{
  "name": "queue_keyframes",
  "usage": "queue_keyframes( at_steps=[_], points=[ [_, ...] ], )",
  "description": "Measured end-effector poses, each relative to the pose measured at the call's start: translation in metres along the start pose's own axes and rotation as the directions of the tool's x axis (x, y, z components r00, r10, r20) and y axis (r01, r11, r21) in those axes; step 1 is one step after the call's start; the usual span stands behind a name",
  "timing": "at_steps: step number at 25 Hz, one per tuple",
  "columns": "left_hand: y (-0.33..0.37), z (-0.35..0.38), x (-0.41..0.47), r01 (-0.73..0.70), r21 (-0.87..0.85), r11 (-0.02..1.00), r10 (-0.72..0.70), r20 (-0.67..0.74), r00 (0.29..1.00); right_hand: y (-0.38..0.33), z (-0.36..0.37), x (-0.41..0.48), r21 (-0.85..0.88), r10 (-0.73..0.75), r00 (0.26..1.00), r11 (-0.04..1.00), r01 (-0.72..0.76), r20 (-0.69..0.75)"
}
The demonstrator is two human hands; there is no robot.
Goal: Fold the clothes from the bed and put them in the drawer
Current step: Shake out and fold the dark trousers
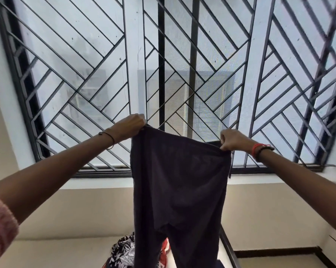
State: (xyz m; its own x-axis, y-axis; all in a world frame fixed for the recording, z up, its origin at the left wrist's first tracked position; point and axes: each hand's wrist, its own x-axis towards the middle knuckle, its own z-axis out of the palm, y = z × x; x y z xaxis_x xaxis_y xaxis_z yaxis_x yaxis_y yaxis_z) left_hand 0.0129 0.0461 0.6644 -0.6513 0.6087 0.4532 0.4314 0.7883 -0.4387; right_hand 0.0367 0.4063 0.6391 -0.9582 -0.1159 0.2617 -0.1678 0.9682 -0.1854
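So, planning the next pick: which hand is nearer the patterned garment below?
Left. The left hand grips the trousers almost straight above the patterned garment; the right hand grips them farther off to the right.

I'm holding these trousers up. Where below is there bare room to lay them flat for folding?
Bare: the pale surface left of the patterned garment, below the wall. A second pale strip lies right of the dark rail, but it may be floor. Crowded: under the trousers, where the patterned garment and a red garment are heaped together.
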Motion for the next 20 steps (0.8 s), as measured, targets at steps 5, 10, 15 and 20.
queue_keyframes(
  at_steps=[5,10,15,20],
  points=[
    [-0.001,0.009,-0.011,-0.035,0.051,0.998,0.036,-0.011,0.999,0.010,0.022,0.001,0.331,0.063,0.998,0.942,-0.058,-0.005],
    [0.001,0.021,-0.021,0.147,-0.288,0.946,-0.122,0.103,0.987,0.018,0.016,0.008,0.759,0.313,0.930,0.649,-0.062,-0.191],
    [-0.004,0.035,-0.023,0.217,-0.297,0.930,-0.086,0.397,0.914,0.011,0.008,0.016,0.945,0.328,0.937,0.327,0.009,-0.122],
    [-0.030,0.028,-0.035,0.390,-0.506,0.769,-0.236,0.342,0.910,0.033,0.002,0.011,0.996,0.149,0.987,0.071,0.052,-0.062]
  ],
)
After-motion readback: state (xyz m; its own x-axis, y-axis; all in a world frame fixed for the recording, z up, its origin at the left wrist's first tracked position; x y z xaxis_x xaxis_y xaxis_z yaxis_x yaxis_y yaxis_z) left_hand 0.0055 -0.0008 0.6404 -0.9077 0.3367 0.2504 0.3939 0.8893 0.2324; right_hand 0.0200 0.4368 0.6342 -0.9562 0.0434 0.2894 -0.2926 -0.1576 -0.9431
